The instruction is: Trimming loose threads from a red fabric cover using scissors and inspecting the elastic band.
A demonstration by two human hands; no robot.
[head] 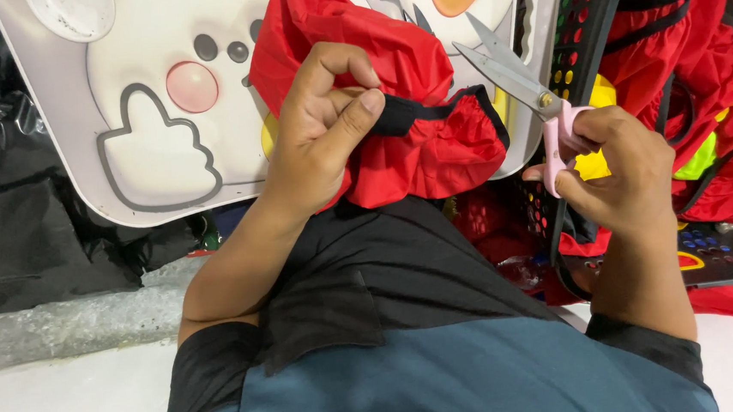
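Pinching the black elastic trim [407, 115] of a red fabric piece [411, 100] between thumb and curled forefinger, my left hand [322, 123] holds the cloth up over my lap. The thumb lies flat along the top of the trim, pointing right, and the other fingers are folded shut behind the red cloth, so the fabric bunches out above and below my knuckles. From the thumb tip the black band runs on to the right and then bends down around the gathered red edge.

My right hand [617, 167] is closed through the pink handles of a pair of scissors [517, 79]. The steel blades stand parted, pointing up and to the left, with their tips near the upper edge of the red cloth and just above the free end of the trim. The blades are close to the band, though I cannot tell if they touch it.

Behind the cloth lies a white plastic board [145, 118] with grey outlined shapes and a pink round spot. To its right stands a black perforated panel [582, 36] with coloured dots, and past that a heap of red and yellow fabric [709, 61]. Crumpled black plastic sheeting [13, 196] sits at my left, above a strip of bubble wrap [57, 327].
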